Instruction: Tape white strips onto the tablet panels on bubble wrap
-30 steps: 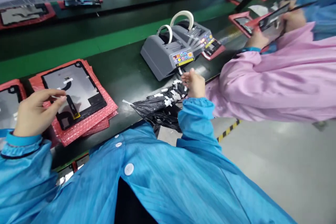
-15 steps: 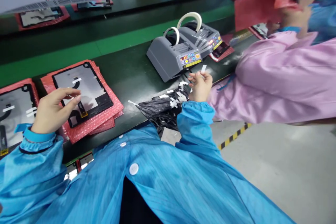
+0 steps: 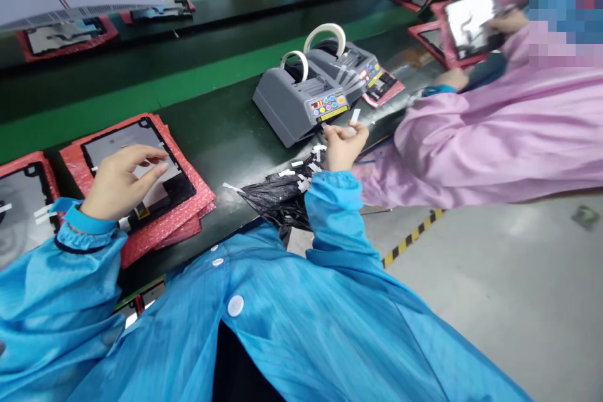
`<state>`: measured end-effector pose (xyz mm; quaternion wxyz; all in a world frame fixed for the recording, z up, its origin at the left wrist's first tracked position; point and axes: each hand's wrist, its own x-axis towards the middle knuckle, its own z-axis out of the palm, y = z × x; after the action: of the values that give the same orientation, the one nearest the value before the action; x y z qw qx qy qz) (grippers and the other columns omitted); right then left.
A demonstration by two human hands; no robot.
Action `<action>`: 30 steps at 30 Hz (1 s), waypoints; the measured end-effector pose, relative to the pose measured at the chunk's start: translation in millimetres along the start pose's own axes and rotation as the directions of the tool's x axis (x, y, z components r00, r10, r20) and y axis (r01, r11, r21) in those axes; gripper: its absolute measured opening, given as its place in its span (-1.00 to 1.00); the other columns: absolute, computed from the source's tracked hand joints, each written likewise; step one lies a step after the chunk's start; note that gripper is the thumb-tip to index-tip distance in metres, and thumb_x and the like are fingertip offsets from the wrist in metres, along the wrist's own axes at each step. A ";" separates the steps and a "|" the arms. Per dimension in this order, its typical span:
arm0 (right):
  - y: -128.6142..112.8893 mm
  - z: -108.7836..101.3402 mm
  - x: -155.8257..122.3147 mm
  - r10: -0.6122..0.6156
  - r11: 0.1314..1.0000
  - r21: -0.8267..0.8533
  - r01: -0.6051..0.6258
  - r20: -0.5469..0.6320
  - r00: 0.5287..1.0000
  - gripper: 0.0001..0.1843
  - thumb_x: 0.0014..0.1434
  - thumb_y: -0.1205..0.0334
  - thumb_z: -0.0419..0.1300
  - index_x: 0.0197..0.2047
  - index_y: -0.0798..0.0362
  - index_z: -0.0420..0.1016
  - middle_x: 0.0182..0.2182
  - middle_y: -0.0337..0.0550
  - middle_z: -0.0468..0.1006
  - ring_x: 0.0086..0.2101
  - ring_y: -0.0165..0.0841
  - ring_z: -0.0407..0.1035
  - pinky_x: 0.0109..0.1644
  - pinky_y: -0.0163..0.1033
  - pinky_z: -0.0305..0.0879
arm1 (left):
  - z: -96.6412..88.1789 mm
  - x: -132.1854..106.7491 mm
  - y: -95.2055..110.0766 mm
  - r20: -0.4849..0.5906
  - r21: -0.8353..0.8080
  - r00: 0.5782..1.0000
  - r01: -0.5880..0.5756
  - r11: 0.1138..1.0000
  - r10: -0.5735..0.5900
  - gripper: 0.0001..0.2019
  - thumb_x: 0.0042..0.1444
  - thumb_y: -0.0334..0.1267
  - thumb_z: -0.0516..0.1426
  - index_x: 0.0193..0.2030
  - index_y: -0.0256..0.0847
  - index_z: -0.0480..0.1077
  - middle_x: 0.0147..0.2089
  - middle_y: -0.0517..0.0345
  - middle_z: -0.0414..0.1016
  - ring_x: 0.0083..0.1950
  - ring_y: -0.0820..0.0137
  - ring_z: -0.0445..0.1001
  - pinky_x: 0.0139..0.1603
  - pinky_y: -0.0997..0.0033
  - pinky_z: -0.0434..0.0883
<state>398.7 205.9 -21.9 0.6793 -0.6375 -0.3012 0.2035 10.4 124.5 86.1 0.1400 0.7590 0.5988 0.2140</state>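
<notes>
My left hand [image 3: 123, 182] hovers over a flat grey panel with a black frame [image 3: 125, 137], thumb and fingers apart and nothing between them. The panel lies on red bubble-wrap bags [image 3: 200, 190], and the hand covers part of it. My right hand [image 3: 346, 147] pinches a short strip of white tape [image 3: 355, 115], which sticks up from the fingers. Its fingertips are close by the front of a grey tape dispenser [image 3: 292, 103] with lit buttons; whether they touch it I cannot tell.
A second tape dispenser [image 3: 351, 59] stands behind the first. A black plastic bag [image 3: 271, 195] with tape scraps hangs at the table edge. Another panel [image 3: 23, 213] lies at left. To the right, a co-worker's pink sleeve [image 3: 452, 144] reaches over the bench, near a bright panel [image 3: 471, 22].
My left hand has moved right across the panel. My right hand stays by the dispenser with the tape strip, its fingertips nearer the front. The co-worker's raised red bag is lowered, and a panel shows there.
</notes>
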 end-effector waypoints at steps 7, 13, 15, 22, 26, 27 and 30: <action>-44.1 29.3 -73.7 -0.257 0.960 0.080 0.269 0.637 0.727 -0.44 0.13 -0.04 0.30 0.07 -0.13 0.11 -0.27 -0.22 0.49 -0.31 -0.37 0.43 -0.21 -0.18 0.42 | 16.8 22.6 15.7 0.043 -0.137 0.989 -0.134 0.982 0.141 -0.66 0.17 0.03 0.09 -0.17 -0.17 0.52 -0.13 0.03 0.63 -0.16 0.28 0.56 -0.07 0.28 0.49; -71.3 87.6 -127.2 -0.219 0.970 0.166 0.178 0.915 0.340 -0.38 0.11 -0.13 0.32 0.08 -0.11 0.13 -0.29 -0.24 0.48 -0.39 -0.40 0.41 -0.24 -0.17 0.44 | 30.8 36.9 6.3 0.025 -0.191 0.985 -0.165 0.968 0.173 -0.58 0.23 0.12 0.11 -0.17 -0.25 0.48 -0.25 0.07 0.55 -0.21 0.33 0.51 -0.11 0.32 0.43; -72.2 99.5 -134.8 -0.219 0.970 0.178 0.166 0.935 0.278 -0.37 0.11 -0.12 0.33 0.08 -0.10 0.13 -0.31 -0.25 0.48 -0.38 -0.39 0.42 -0.22 -0.16 0.45 | 30.9 34.3 -1.6 0.034 -0.206 0.989 -0.133 0.970 0.143 -0.61 0.24 0.09 0.11 -0.27 -0.25 0.46 -0.31 0.11 0.53 -0.25 0.36 0.48 -0.16 0.36 0.41; -59.8 122.8 -135.5 -0.203 0.978 0.180 0.107 0.939 0.277 -0.38 0.08 -0.13 0.35 0.05 -0.10 0.14 -0.31 -0.25 0.48 -0.28 -0.36 0.48 -0.18 -0.18 0.47 | 31.6 25.6 -24.0 -0.015 -0.251 0.999 0.031 0.967 -0.036 -0.74 0.22 -0.10 0.14 -0.39 -0.25 0.42 -0.42 0.19 0.46 -0.35 0.44 0.38 -0.28 0.43 0.33; -53.1 134.1 -137.2 -0.185 0.982 0.172 0.073 0.951 0.250 -0.38 0.05 -0.10 0.38 0.01 -0.10 0.14 -0.33 -0.29 0.44 -0.32 -0.39 0.46 -0.21 -0.21 0.45 | 31.5 25.7 -27.6 -0.008 -0.292 0.998 0.051 0.955 -0.056 -0.75 0.20 -0.12 0.16 -0.40 -0.25 0.42 -0.43 0.21 0.44 -0.37 0.45 0.36 -0.28 0.43 0.32; -51.5 137.1 -138.1 -0.176 0.984 0.165 0.069 0.953 0.245 -0.38 0.05 -0.09 0.39 0.01 -0.10 0.14 -0.33 -0.30 0.43 -0.33 -0.40 0.45 -0.22 -0.21 0.44 | 31.4 25.9 -28.4 -0.005 -0.293 0.998 0.054 0.955 -0.058 -0.74 0.20 -0.11 0.16 -0.40 -0.25 0.42 -0.43 0.21 0.43 -0.37 0.45 0.36 -0.28 0.43 0.32; -45.7 147.3 -140.7 -0.154 0.988 0.146 0.051 0.958 0.242 -0.36 0.03 -0.06 0.40 0.01 -0.11 0.12 -0.34 -0.32 0.42 -0.37 -0.42 0.43 -0.26 -0.22 0.43 | 32.9 27.2 -34.0 0.000 -0.274 0.996 0.081 0.958 -0.085 -0.73 0.20 -0.08 0.16 -0.39 -0.25 0.42 -0.43 0.20 0.43 -0.36 0.44 0.36 -0.25 0.41 0.33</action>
<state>191.7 217.7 3.1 0.3902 -0.3289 -0.6856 0.5191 2.9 160.6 45.8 0.2488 0.7052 0.5956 0.2932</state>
